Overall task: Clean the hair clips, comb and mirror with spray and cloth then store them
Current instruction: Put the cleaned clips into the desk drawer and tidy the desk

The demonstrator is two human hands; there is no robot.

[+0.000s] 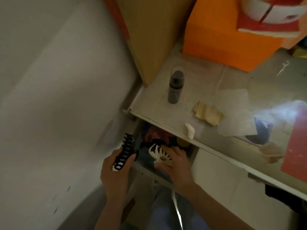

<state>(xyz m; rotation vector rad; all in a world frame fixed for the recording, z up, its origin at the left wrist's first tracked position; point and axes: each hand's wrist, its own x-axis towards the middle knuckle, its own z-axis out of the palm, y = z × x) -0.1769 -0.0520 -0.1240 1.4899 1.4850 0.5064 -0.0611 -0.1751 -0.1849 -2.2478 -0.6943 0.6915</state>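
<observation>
Two hair clips are in play, one per hand. The black claw clip (125, 152) sits in the left hand (116, 170), fingers curled round its body, held just left of the open drawer (166, 143). The white claw clip (160, 155) is lower, right at the drawer's mouth, with the right hand (176, 165) wrapped on it from the side, thumb under, fingers over. Both grips are clamped on their clips.

This looks like the storing step: the white clip appears to be going in among the dark clutter, though it could equally be coming out; I can't settle that.

Up on the worktop (149, 103) stands the dark spray bottle (176, 87), upright, and near it a crumpled beige cloth (207, 113), with a small white wad (190, 130) at the edge. A mirror surface (274, 97) lies farther right. No comb that I can make out.

Next move, by my reckoning: loosen the right fingers over a free spot in the drawer, then bring the black clip across.
</observation>
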